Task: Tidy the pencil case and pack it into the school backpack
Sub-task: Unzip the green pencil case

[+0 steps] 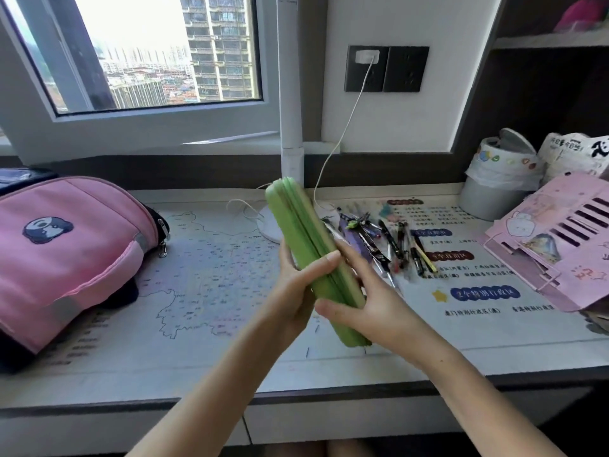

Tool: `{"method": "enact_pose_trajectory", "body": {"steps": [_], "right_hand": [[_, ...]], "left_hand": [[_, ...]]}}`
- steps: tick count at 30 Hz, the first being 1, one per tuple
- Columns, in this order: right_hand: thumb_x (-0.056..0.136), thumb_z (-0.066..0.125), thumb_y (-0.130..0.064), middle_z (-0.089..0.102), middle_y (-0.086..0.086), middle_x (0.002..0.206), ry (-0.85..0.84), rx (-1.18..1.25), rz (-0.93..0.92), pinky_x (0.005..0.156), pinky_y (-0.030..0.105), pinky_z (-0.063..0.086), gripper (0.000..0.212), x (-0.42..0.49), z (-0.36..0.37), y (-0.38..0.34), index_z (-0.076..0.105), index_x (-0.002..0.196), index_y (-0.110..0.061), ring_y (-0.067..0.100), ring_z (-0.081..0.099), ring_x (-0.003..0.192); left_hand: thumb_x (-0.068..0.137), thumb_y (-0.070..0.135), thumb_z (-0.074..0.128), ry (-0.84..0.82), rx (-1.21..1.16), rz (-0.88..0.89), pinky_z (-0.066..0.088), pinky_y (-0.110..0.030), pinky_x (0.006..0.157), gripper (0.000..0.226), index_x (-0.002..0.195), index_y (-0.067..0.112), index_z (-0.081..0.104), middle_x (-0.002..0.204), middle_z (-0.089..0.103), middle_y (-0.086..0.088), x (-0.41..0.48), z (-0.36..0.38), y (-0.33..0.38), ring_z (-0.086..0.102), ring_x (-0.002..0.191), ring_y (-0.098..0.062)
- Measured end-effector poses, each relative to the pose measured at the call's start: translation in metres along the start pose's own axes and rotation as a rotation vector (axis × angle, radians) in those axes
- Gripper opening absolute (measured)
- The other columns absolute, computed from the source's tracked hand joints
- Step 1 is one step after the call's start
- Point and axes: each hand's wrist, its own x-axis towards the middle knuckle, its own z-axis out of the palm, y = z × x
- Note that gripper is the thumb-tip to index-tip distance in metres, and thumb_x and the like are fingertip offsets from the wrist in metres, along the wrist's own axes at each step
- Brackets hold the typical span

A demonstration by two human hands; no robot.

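A long green pencil case [296, 225] is held on edge above the middle of the desk, its far end tilted up and away. My left hand [296, 291] grips it from the left side, thumb across the top. My right hand [365, 301] grips its near end from the right, fingers wrapped round the lower part. A pile of loose pens and pencils [392, 249] lies on the desk just right of the case. The pink school backpack [72, 252] lies flat at the left of the desk, its zipper end facing the middle.
A map mat [204, 285] covers the desk. A white lamp pole [290, 94] and its base stand behind the case, with a white cable [342, 133] running to a wall socket. A small lined bin [494, 183] and a pink cardboard box [557, 239] sit at the right.
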Motion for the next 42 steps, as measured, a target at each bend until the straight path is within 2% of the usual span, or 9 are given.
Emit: {"method": "enact_pose_trajectory", "body": {"steps": [5,8,13,17,24,30,36,40,42], "right_hand": [[0.065,0.080,-0.037,0.041,-0.022,0.125,-0.078,-0.117,-0.040,0.095,0.029,0.049,0.083,0.004,-0.017,0.017,0.033,0.129,-0.060,-0.001,0.053,0.110],[0.061,0.079,-0.047,0.030,-0.030,0.138,-0.172,-0.326,-0.059,0.109,0.029,0.032,0.086,-0.001,-0.025,0.033,0.029,0.128,-0.064,-0.008,0.033,0.126],[0.063,0.082,-0.040,0.023,-0.043,0.135,-0.357,-0.401,-0.039,0.098,0.004,0.021,0.083,0.002,-0.041,0.035,0.032,0.123,-0.067,-0.028,0.021,0.121],[0.064,0.083,-0.038,0.030,-0.044,0.133,-0.472,-0.375,0.000,0.101,0.010,0.025,0.080,0.014,-0.048,0.033,0.038,0.125,-0.061,-0.022,0.027,0.124],[0.056,0.080,-0.038,0.045,-0.045,0.121,-0.551,-0.219,0.088,0.080,-0.001,0.037,0.076,0.017,-0.059,0.023,0.047,0.121,-0.058,-0.024,0.042,0.109],[0.053,0.076,-0.055,0.038,-0.046,0.126,-0.518,-0.296,0.041,0.097,0.010,0.029,0.076,0.013,-0.050,0.029,0.043,0.120,-0.063,-0.022,0.033,0.119],[0.073,0.073,-0.041,0.044,-0.036,0.130,-0.511,-0.403,0.018,0.098,0.010,0.032,0.064,0.011,-0.047,0.033,0.041,0.127,-0.056,-0.017,0.039,0.119],[0.080,0.053,-0.052,0.061,-0.029,0.095,-0.355,-0.523,-0.108,0.064,0.012,0.044,0.047,0.010,-0.049,0.027,0.043,0.126,-0.047,-0.001,0.059,0.077],[0.085,0.050,-0.056,0.065,-0.024,0.090,-0.181,-0.530,-0.214,0.061,0.010,0.041,0.042,0.016,-0.056,0.025,0.053,0.122,-0.036,-0.003,0.061,0.071]], "left_hand": [[0.068,0.024,0.073,-0.004,0.052,-0.117,0.054,-0.045,0.081,0.070,0.129,0.015,0.038,0.119,0.061,-0.018,-0.012,-0.022,-0.008,0.063,0.104,-0.032],[0.047,0.034,0.085,0.144,0.212,-0.092,0.050,-0.043,0.091,0.100,0.132,0.022,0.035,0.116,0.062,-0.012,-0.014,-0.056,0.010,0.063,0.103,-0.026],[0.034,0.044,0.090,-0.003,0.552,-0.170,0.051,-0.032,0.088,0.124,0.137,0.045,0.021,0.114,0.061,-0.015,-0.023,-0.095,0.027,0.066,0.098,-0.022],[0.044,0.032,0.091,-0.044,0.644,-0.109,0.045,-0.040,0.097,0.117,0.135,0.054,0.020,0.121,0.059,-0.011,-0.032,-0.104,0.018,0.062,0.106,-0.020],[0.050,0.001,0.082,-0.013,0.542,-0.008,0.050,-0.020,0.079,0.116,0.141,0.037,0.019,0.117,0.066,0.002,-0.041,-0.102,0.007,0.063,0.105,-0.017],[0.033,0.041,0.092,-0.020,0.458,-0.137,0.044,-0.032,0.098,0.115,0.131,0.050,0.033,0.127,0.055,-0.009,-0.039,-0.104,0.017,0.054,0.117,-0.018],[0.038,0.011,0.088,-0.078,0.566,-0.183,0.035,-0.045,0.106,0.113,0.125,0.058,0.033,0.141,0.035,-0.019,-0.042,-0.109,0.023,0.034,0.132,-0.026],[0.042,0.010,0.088,-0.108,0.662,-0.137,0.039,-0.022,0.100,0.117,0.132,0.053,0.027,0.140,0.037,0.001,-0.048,-0.108,0.021,0.038,0.128,-0.007],[0.041,0.015,0.090,-0.154,0.683,-0.113,0.033,-0.024,0.106,0.120,0.135,0.049,0.022,0.141,0.036,0.008,-0.051,-0.109,0.019,0.037,0.128,-0.001]]}}
